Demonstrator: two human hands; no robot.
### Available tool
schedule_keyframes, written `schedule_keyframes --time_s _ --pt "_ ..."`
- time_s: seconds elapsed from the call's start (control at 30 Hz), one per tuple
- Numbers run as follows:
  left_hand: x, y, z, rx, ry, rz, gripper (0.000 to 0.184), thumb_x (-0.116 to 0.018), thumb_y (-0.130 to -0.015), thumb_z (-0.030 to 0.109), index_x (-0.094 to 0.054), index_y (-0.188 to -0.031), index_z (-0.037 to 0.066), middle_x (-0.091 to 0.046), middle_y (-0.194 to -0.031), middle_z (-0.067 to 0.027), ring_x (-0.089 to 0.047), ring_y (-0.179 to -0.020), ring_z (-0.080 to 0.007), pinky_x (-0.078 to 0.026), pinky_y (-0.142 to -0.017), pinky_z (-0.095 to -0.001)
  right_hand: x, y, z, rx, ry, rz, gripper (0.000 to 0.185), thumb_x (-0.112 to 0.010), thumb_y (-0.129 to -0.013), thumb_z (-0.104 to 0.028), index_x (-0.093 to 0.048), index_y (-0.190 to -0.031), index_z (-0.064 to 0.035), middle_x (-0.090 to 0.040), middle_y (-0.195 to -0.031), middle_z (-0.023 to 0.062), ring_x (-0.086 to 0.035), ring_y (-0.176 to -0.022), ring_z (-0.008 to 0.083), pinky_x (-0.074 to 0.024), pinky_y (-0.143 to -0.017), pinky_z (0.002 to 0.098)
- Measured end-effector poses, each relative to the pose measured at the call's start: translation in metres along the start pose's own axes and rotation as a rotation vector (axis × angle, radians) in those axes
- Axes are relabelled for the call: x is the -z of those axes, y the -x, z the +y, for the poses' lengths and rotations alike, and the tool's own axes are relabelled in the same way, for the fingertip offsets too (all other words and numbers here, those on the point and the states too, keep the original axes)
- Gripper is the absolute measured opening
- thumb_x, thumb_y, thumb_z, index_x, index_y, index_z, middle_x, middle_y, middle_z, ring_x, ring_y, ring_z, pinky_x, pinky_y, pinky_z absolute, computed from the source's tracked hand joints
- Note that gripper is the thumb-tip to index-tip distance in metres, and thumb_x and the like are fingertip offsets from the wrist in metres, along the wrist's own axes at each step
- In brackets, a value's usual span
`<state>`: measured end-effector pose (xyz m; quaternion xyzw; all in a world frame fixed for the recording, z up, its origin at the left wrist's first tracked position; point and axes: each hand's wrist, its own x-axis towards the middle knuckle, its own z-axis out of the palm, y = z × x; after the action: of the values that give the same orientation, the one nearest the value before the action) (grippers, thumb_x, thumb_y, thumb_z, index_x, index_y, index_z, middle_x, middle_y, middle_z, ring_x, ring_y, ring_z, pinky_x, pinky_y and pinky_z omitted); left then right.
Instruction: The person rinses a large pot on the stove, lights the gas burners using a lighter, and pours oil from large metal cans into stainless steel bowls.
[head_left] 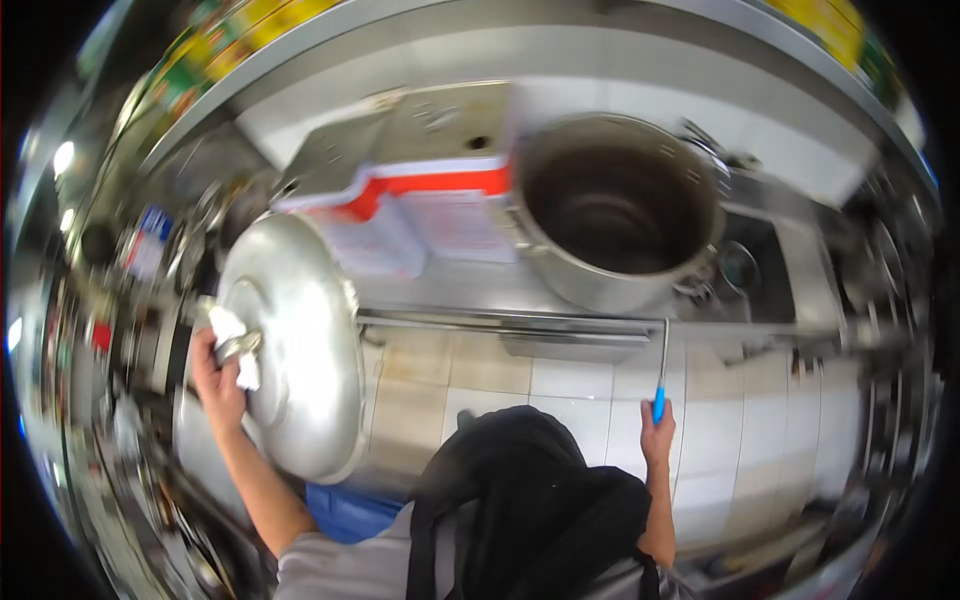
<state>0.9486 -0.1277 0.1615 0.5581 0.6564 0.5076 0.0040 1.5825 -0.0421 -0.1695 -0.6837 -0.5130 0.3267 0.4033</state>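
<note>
My left hand (pixel 216 375) is closed on the handle of a large round metal lid (pixel 315 350), with a white cloth (pixel 228 325) bunched between the fingers and the handle. The lid is tilted up, its broad face toward the counter's left end. On the right, my right hand (pixel 657 430) grips the blue handle (pixel 658 405) of a thin metal tool, whose shaft (pixel 665 350) points toward the counter edge. The tool's far end cannot be made out. A big open metal pot (pixel 560 260) stands on the counter beyond, touched by neither hand.
Two square metal tins with red and white sides (pixel 455 225) stand left of the pot. A sink (pixel 760 265) is at its right. Overhead runs a shelf (pixel 400 28) with yellow packages. A blue container (pixel 350 513) sits low by my left side. Tiled floor (pixel 570 380) lies below the counter.
</note>
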Motion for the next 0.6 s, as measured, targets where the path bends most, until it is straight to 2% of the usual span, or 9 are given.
schedule_keyframes --time_s 0.1,0.13,0.17,0.2,0.23,0.37,0.43,0.47,0.6 --pt "0.026 0.047 -0.024 0.180 -0.123 0.059 0.044 -0.050 -0.079 -0.013 -0.051 -0.121 -0.002 -0.053 -0.114 -0.0076 -0.052 -0.113 -0.0182 -0.039 -0.102 -0.0305 -0.002 -0.005 -0.019 0.149 0.150 -0.284 0.025 -0.068 -0.094 -0.023 -0.055 -0.090 -0.0022 -0.053 -0.066 0.0097 -0.047 -0.060 0.0203 -0.0433 -0.059 0.0371" --pt "0.027 0.069 -0.041 0.259 -0.082 0.146 0.043 -0.053 -0.079 -0.013 -0.051 -0.121 -0.003 -0.053 -0.113 -0.0089 -0.053 -0.115 -0.0214 -0.041 -0.103 -0.0331 -0.015 -0.006 -0.012 0.128 0.204 -0.357 0.025 -0.069 -0.094 -0.023 -0.056 -0.090 -0.0026 -0.052 -0.066 0.0098 -0.047 -0.060 0.0203 -0.0433 -0.059 0.0372" --pt "0.027 0.092 -0.067 0.212 -0.257 0.220 0.043 -0.055 -0.080 -0.012 -0.050 -0.121 -0.003 -0.055 -0.113 -0.0114 -0.055 -0.114 -0.0257 -0.042 -0.103 -0.0364 -0.029 -0.011 -0.005 0.121 0.268 -0.449 0.025 -0.070 -0.093 -0.023 -0.056 -0.090 -0.0031 -0.051 -0.066 0.0099 -0.047 -0.060 0.0203 -0.0434 -0.059 0.0373" --pt "0.020 0.113 -0.074 0.345 -0.336 0.282 0.045 -0.058 -0.080 -0.010 -0.050 -0.124 -0.003 -0.058 -0.114 -0.0144 -0.055 -0.116 -0.0295 -0.042 -0.105 -0.0383 -0.049 -0.015 0.015 0.205 0.229 -0.458 0.025 -0.070 -0.093 -0.024 -0.056 -0.090 -0.0031 -0.051 -0.065 0.0088 -0.047 -0.059 0.0198 -0.0429 -0.058 0.0371" --pt "0.019 0.122 -0.069 0.376 -0.483 0.225 0.046 -0.062 -0.079 -0.007 -0.052 -0.124 -0.002 -0.060 -0.114 -0.0172 -0.056 -0.115 -0.0311 -0.043 -0.104 -0.0393 -0.071 -0.021 0.028 0.288 0.187 -0.482 0.025 -0.070 -0.093 -0.024 -0.056 -0.090 -0.0031 -0.050 -0.065 0.0078 -0.047 -0.059 0.0193 -0.0424 -0.057 0.0369" --pt "-0.005 0.201 -0.107 0.423 -0.499 0.370 0.037 -0.068 -0.077 0.001 -0.057 -0.113 0.001 -0.060 -0.111 -0.0221 -0.056 -0.107 -0.0416 -0.045 -0.095 -0.0451 -0.127 -0.056 0.014 0.292 0.131 -0.735 0.025 -0.069 -0.094 -0.024 -0.057 -0.091 -0.0030 -0.050 -0.064 0.0045 -0.049 -0.058 0.0179 -0.0416 -0.056 0.0356" --pt "-0.016 0.244 -0.119 0.548 -0.560 0.397 0.033 -0.068 -0.076 0.000 -0.058 -0.107 0.004 -0.062 -0.105 -0.0185 -0.057 -0.106 -0.0400 -0.045 -0.090 -0.0491 -0.153 -0.057 -0.007 0.113 0.119 -0.848 0.025 -0.069 -0.095 -0.024 -0.057 -0.091 -0.0029 -0.050 -0.065 0.0032 -0.050 -0.060 0.0169 -0.0410 -0.057 0.0348" --pt "-0.016 0.270 -0.126 0.635 -0.586 0.408 0.033 -0.069 -0.076 0.001 -0.057 -0.106 0.005 -0.062 -0.105 -0.0174 -0.058 -0.105 -0.0393 -0.045 -0.088 -0.0492 -0.158 -0.055 -0.034 0.127 0.339 -0.864 0.025 -0.069 -0.094 -0.025 -0.058 -0.094 -0.0019 -0.053 -0.071 0.0054 -0.052 -0.065 0.0183 -0.0436 -0.062 0.0353" --pt "-0.034 0.381 -0.155 0.963 -0.672 0.488 0.033 -0.070 -0.076 0.005 -0.057 -0.106 0.008 -0.062 -0.104 -0.0152 -0.059 -0.104 -0.0379 -0.045 -0.087 -0.0493 -0.199 -0.077 0.001 0.375 0.298 -0.986 0.027 -0.069 -0.094 -0.024 -0.060 -0.100 0.0008 -0.059 -0.081 0.0104 -0.057 -0.074 0.0220 -0.0477 -0.072 0.0377"
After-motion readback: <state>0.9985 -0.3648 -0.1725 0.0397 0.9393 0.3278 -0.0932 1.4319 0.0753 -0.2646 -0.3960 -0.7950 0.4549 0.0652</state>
